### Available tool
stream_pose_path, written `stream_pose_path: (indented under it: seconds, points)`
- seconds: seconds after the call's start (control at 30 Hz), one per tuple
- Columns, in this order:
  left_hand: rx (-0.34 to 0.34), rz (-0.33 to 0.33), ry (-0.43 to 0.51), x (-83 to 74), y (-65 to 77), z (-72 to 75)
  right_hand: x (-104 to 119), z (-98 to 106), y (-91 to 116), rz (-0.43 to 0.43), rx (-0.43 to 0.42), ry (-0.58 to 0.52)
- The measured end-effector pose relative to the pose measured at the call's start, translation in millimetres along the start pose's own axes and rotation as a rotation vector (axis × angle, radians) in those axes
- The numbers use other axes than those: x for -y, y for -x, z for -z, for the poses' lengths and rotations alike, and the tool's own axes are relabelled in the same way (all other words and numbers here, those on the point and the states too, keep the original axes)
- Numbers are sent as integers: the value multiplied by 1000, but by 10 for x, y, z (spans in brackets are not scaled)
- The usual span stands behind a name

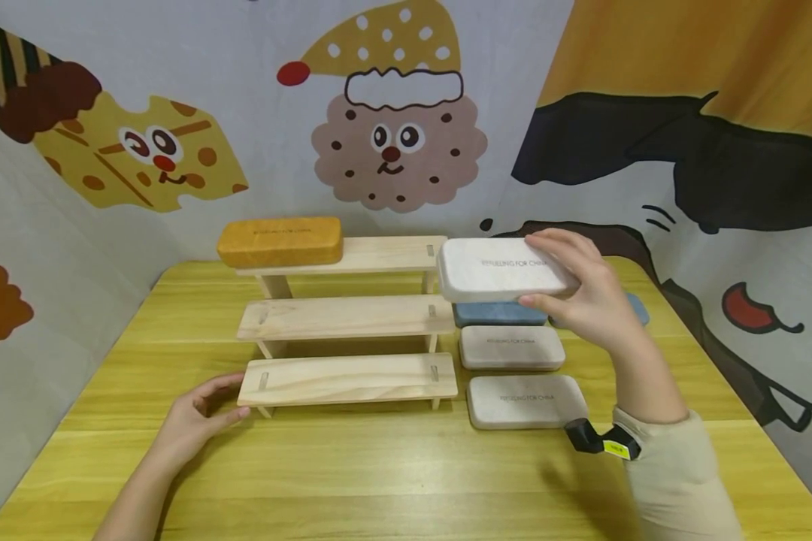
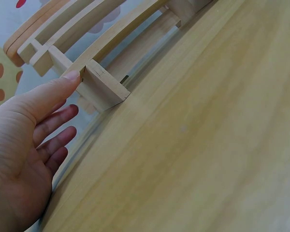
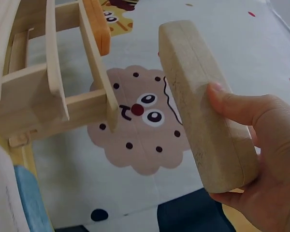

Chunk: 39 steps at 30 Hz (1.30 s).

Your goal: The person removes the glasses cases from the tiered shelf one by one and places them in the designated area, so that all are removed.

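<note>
My right hand grips a white glasses case by its right end, thumb at the front and fingers at the back. The case is raised near the right end of the top tier of a wooden three-tier stand. The right wrist view shows the same case from its side, with the thumb pressed on it. My left hand is at the left end of the lowest tier, its thumb tip at the shelf's corner. In the left wrist view the other fingers are loosely bent with nothing in them.
An orange case lies on the left of the top tier. To the right of the stand, two white cases and blue ones lie on the wooden table. A cartoon-printed cloth hangs behind.
</note>
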<state>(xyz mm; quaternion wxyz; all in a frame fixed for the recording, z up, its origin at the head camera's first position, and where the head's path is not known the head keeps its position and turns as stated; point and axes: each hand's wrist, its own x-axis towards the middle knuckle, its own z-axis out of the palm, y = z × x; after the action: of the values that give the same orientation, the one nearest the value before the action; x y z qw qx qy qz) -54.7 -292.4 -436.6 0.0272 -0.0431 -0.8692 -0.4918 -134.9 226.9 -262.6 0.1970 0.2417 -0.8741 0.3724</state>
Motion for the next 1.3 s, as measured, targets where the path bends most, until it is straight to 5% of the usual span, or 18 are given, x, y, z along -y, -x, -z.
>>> stream_pose_path:
  seconds: [0.83,1.3]
  points:
    - [-3,-2,-13,-4,-6,-1,-327,376,415,-3,-54,103]
    - [-1,4,-2,12,-7,-7,-657,560,677,-127,1,121]
